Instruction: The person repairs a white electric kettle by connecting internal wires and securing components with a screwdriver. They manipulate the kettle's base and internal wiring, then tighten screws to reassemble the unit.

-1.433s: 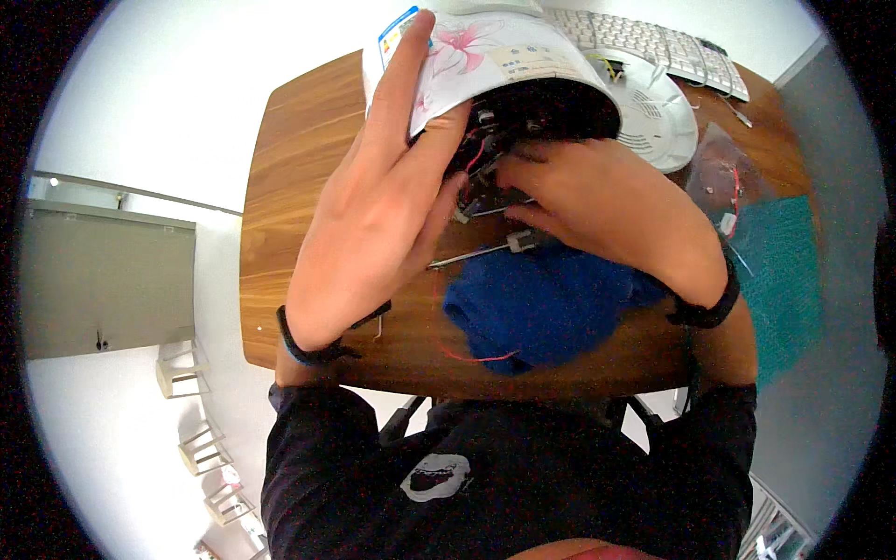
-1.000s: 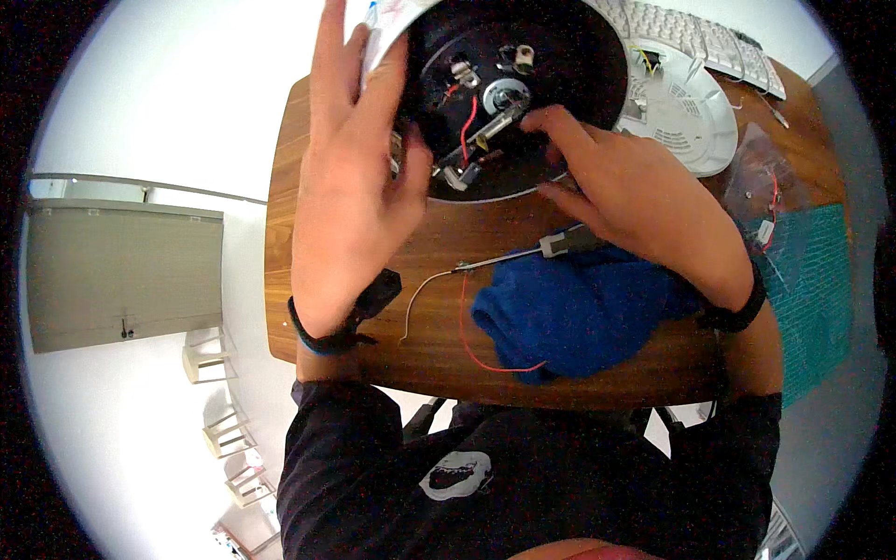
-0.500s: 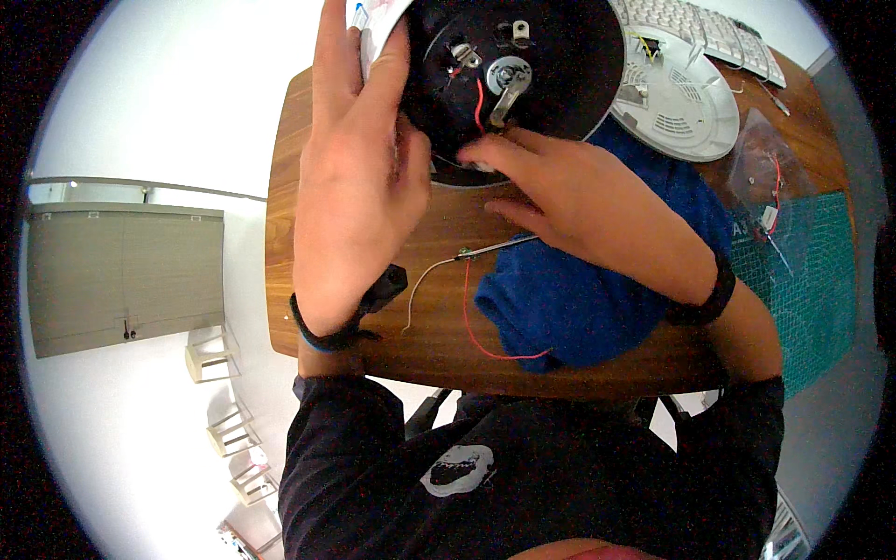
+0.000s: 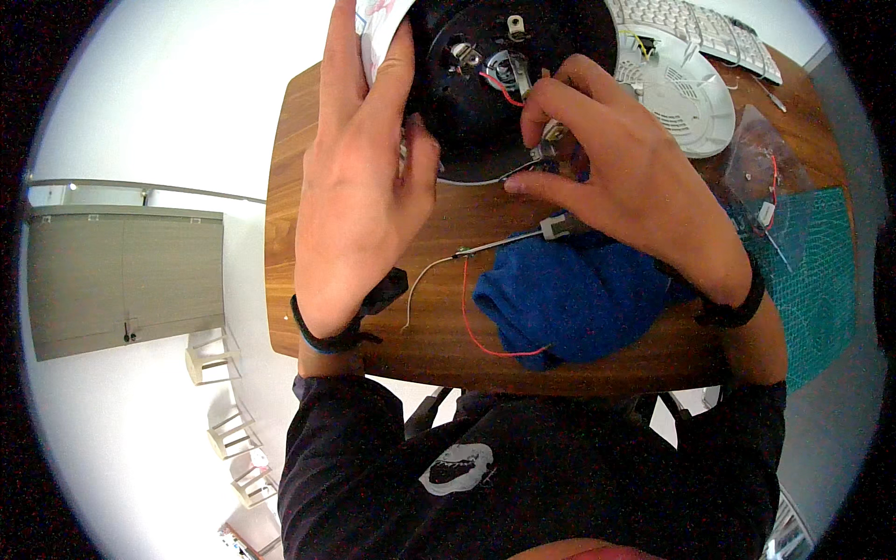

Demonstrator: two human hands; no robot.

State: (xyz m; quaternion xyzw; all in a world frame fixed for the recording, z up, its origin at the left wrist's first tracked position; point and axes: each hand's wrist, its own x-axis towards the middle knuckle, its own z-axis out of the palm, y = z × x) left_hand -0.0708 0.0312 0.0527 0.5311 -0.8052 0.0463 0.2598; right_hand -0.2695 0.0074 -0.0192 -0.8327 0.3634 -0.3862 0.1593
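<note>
A round appliance body (image 4: 457, 121), white outside and black inside, is tilted at the far edge of the table. My left hand (image 4: 359, 205) grips its left side, fingers along the white wall. Metal tabs (image 4: 465, 54) and a red wire (image 4: 504, 90) show in the black hollow. My right hand (image 4: 625, 149) is at the hollow's lower right, thumb and fingers curled round a small metal part (image 4: 549, 145) with a thin lead. Below lies a tool with a slim metal shaft (image 4: 504, 243), beside a tiny part with a pale and a red wire (image 4: 490, 351).
A blue cloth (image 4: 569, 303) is bunched on the wooden table (image 4: 373, 359). Further right are a white vented round cover (image 4: 691, 121), a keyboard (image 4: 691, 33), a clear bag (image 4: 761, 168) with a red-wired part, and a green cutting mat (image 4: 817, 289). Chairs stand at left.
My right hand has moved right and lifted from the lower rim, with the small metal part now showing at its fingers. The red wire bends further right. My left hand keeps its hold.
</note>
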